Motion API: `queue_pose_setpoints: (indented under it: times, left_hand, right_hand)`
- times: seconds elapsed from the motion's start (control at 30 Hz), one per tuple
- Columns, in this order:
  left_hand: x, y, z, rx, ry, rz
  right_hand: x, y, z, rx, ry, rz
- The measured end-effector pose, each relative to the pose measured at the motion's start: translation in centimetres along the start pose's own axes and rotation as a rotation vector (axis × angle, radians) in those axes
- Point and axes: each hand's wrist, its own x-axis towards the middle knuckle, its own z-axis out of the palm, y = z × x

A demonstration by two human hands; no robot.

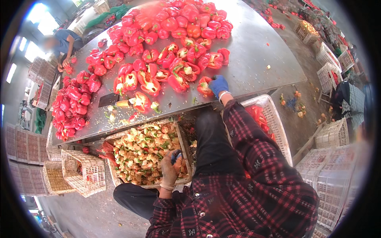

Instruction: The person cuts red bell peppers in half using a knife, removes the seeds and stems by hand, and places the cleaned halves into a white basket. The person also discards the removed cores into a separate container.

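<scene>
My right hand (219,85), in a blue knit glove, grips a cut red bell pepper (204,86) near the front edge of the metal table (253,59). My left hand (171,166), in a soiled pale glove, is curled above a crate (183,148) full of pepper cores (140,154). Something dark blue shows at its fingers; whether it is a held thing or part of the glove is unclear. Several halved red peppers (181,71) lie ahead. A cleaver (108,100) with a wooden handle rests at the left, beside a halved pepper (141,101).
Whole red bell peppers (178,22) are heaped at the back, with another pile (74,101) at the left. A white plastic crate (279,134) with red pepper pieces (258,117) stands by my right arm. Another person (70,43) works at the far left. Crates (84,172) stand on the floor.
</scene>
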Motion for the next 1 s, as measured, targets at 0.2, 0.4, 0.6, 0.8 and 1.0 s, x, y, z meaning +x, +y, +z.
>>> queue_pose_setpoints:
  times: [0.2,0.4,0.6,0.8,1.0]
  left_hand:
    - [5.7,3.1,2.0,-0.033,0.163,0.258]
    - [8.5,2.1,3.0,-0.626,0.142,-0.163]
    - [6.4,0.8,2.0,-0.578,0.098,-0.193]
    - [4.8,6.0,-0.9,0.548,0.070,0.269]
    - [5.5,5.5,0.2,0.753,-0.215,0.246]
  right_hand:
    - [-8.3,-1.4,0.6,0.213,-0.049,-0.242]
    - [-17.8,-6.5,3.7,0.446,-0.309,-0.419]
    - [-21.6,-6.1,5.1,1.561,-0.888,0.335]
    - [-23.0,-4.9,5.1,1.501,-0.860,0.351]
    - [-23.6,-5.0,4.8,1.104,-0.672,0.178]
